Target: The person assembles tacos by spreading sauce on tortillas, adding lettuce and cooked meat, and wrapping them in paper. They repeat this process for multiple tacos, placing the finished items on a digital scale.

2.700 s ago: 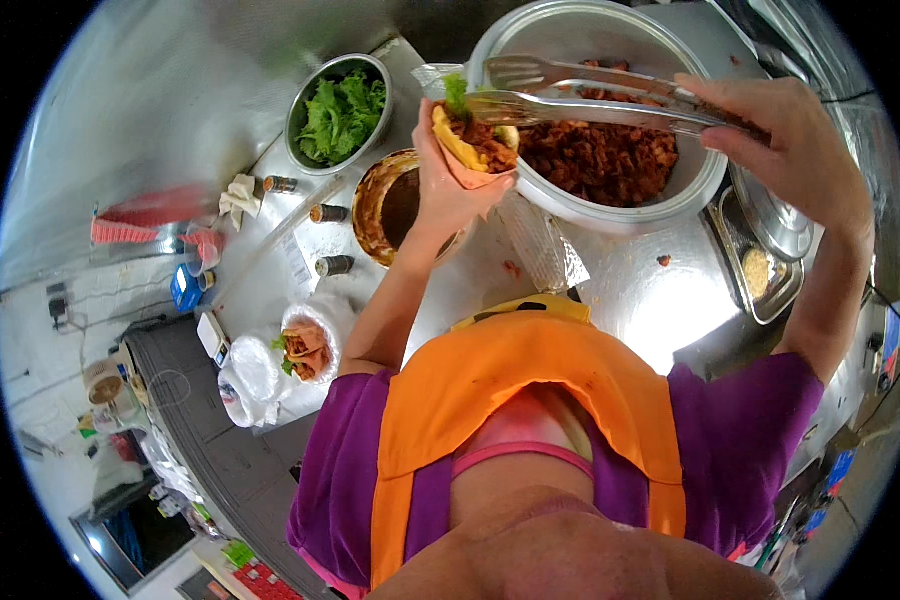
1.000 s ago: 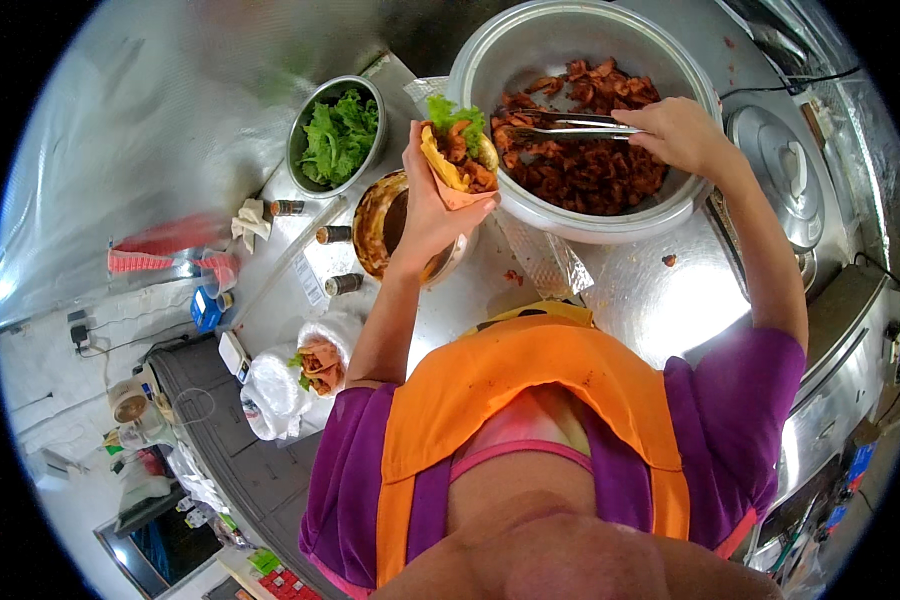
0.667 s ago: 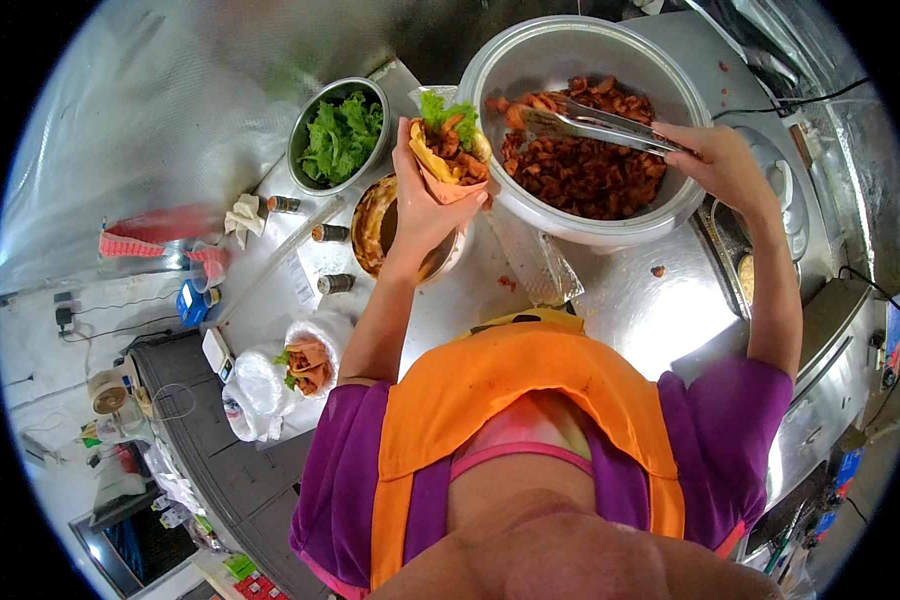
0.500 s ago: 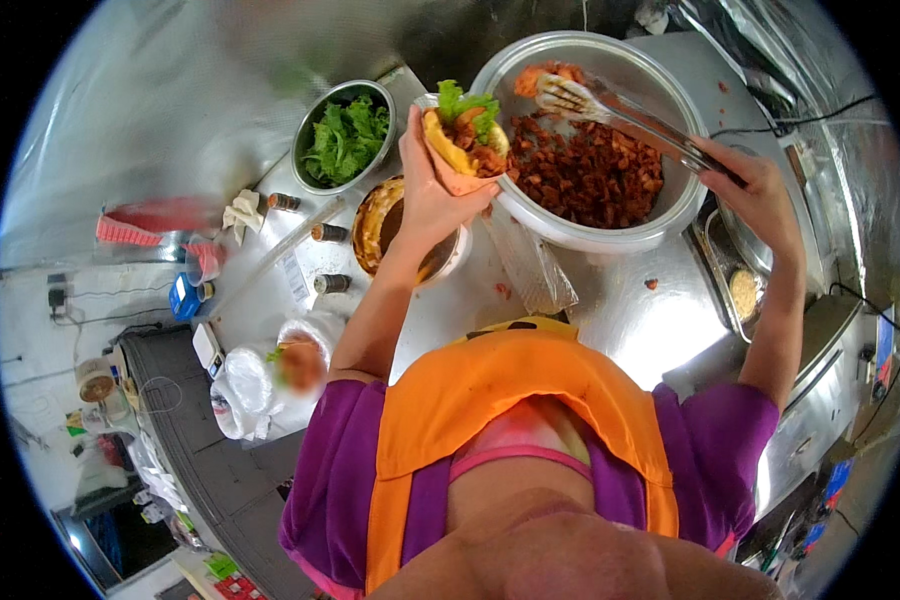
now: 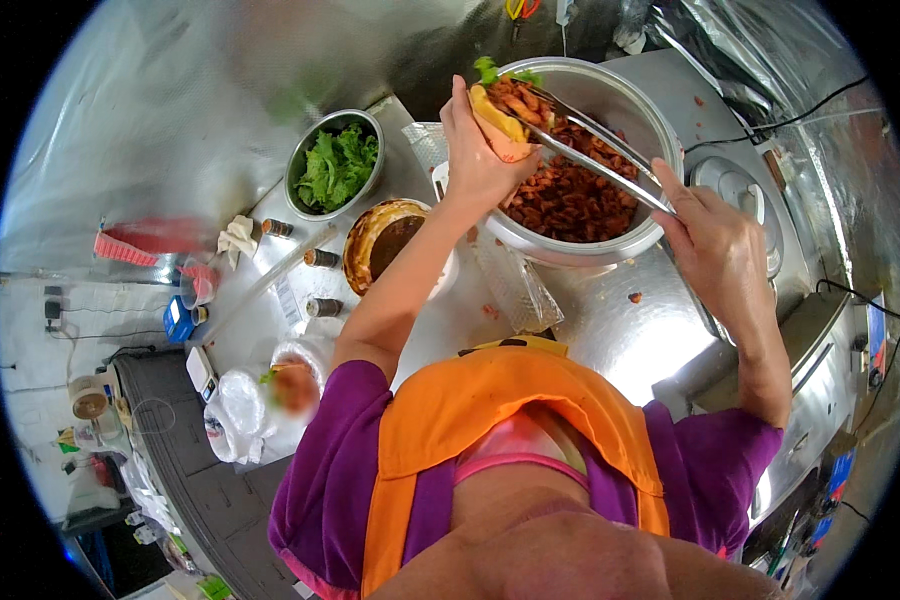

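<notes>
Left hand (image 5: 480,165): fingers clamped around a filled wrap (image 5: 502,120), held above the near rim of the large pot (image 5: 625,235) of chopped red meat (image 5: 570,195). Right hand (image 5: 715,245): fingers closed on metal tongs (image 5: 590,150), tips touching the wrap filling. Bowl of lettuce (image 5: 335,165) and sauce bowl (image 5: 385,240) stand left on the desk (image 5: 610,330).

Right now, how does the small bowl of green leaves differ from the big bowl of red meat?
The small metal bowl holds green lettuce and stands untouched, away from both hands. The big metal bowl holds reddish-brown meat pieces, and the tongs in the right hand reach over it. Both are round, shiny metal.
</notes>
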Demonstrator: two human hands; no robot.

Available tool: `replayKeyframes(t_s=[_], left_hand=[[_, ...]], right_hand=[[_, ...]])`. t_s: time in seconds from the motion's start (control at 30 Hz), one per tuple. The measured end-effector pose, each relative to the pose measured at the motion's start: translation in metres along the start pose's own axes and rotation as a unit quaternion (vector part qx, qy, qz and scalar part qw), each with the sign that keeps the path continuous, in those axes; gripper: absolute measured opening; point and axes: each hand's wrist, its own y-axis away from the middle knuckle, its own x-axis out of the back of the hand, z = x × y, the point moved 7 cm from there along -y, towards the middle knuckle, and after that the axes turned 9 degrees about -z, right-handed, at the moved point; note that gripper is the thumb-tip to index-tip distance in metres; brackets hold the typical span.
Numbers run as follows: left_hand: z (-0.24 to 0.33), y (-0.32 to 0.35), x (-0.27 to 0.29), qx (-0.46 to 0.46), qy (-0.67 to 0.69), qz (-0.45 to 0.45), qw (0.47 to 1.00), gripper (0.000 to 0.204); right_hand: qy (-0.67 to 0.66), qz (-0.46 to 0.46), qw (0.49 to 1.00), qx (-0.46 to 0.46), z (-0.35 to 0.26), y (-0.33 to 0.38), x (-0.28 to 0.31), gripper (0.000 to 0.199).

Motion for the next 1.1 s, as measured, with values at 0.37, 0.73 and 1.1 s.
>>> replayKeyframes(t_s=[0.37,0.73,1.1], left_hand=[[-0.016,-0.006,-0.027,-0.042,0.138,-0.007,0.990,0.122],[-0.015,-0.004,-0.025,-0.014,0.302,0.002,0.953,0.127],[0.002,0.003,-0.011,-0.084,0.099,0.008,0.991,0.123]], right_hand=[[-0.160,-0.036,0.985,-0.062,0.057,0.008,0.014,0.043],[-0.244,-0.015,0.955,-0.168,0.067,0.012,0.023,0.040],[-0.160,-0.032,0.984,-0.067,0.040,0.010,0.019,0.048]])
